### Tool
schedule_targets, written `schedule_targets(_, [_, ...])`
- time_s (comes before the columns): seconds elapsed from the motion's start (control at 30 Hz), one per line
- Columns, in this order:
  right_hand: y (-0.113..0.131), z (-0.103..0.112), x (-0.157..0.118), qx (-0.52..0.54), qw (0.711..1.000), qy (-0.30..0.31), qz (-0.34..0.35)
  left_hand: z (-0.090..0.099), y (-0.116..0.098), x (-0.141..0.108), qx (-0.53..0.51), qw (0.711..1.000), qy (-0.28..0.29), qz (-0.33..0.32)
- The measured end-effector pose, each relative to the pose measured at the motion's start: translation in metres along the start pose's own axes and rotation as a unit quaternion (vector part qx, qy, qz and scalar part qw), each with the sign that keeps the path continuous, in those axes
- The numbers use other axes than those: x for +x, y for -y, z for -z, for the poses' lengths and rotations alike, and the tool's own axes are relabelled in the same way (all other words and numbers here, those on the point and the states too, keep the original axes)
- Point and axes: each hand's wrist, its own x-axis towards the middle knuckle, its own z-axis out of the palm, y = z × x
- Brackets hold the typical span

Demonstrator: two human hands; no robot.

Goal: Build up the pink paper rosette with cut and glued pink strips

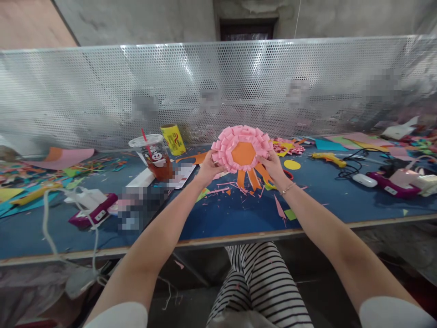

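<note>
A pink looped-paper rosette (243, 152) with an orange centre and orange tails is held upright above the blue table. My left hand (209, 169) grips its left edge, fingers partly behind the pink loops. On the opposite edge, my right hand (271, 166) is closed on the rosette, thumb in front. Pink and orange paper scraps (235, 187) lie beneath it. Behind my right hand sits another pink paper piece with yellow (288, 146), beside a yellow paper disc (292, 164).
A lidded drink cup (157, 159) stands left, near a yellow packet (173, 140). Purple power strips (97, 213) with cables lie at both sides. A yellow glue gun (328, 158) rests right. A perforated metal screen (191, 91) runs behind the table (327, 200).
</note>
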Motion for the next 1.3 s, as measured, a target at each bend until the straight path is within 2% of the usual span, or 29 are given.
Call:
schedule_targets(0.1, [-0.001,-0.003,-0.001,0.004,1.0,-0.008,0.012,-0.002,0.001,0.0,0.029,0.999,-0.014,-0.018])
schedule_targets(0.23, [0.0,-0.006,-0.004,0.027,1.0,-0.008,0.01,-0.003,0.0,0.001,0.048,0.998,-0.032,-0.009])
schedule_targets(0.4, [-0.001,-0.005,-0.003,0.086,0.994,-0.038,-0.06,0.0,0.003,0.002,0.048,0.998,-0.033,-0.028])
schedule_targets(0.5, [-0.002,-0.002,0.001,0.141,0.986,-0.025,-0.079,0.001,0.007,0.003,0.035,0.997,-0.043,-0.048])
schedule_targets(0.6, [-0.004,0.001,0.006,0.169,0.982,-0.009,-0.085,0.003,0.009,0.004,0.025,0.997,-0.065,-0.032])
schedule_targets(0.7, [-0.009,0.005,0.008,0.155,0.984,-0.007,-0.092,0.003,0.008,0.003,0.012,0.997,-0.078,0.001])
schedule_targets(0.87, [-0.012,0.008,0.008,0.064,0.993,-0.005,-0.094,-0.001,0.0,-0.001,-0.005,0.995,-0.077,0.057])
schedule_targets(1.03, [-0.005,0.01,0.007,-0.028,0.995,0.022,-0.088,-0.004,-0.005,-0.002,-0.015,0.993,-0.086,0.077])
schedule_targets(1.3, [0.003,0.009,0.006,-0.012,0.992,0.058,-0.111,-0.004,-0.007,-0.004,-0.005,0.99,-0.064,0.123])
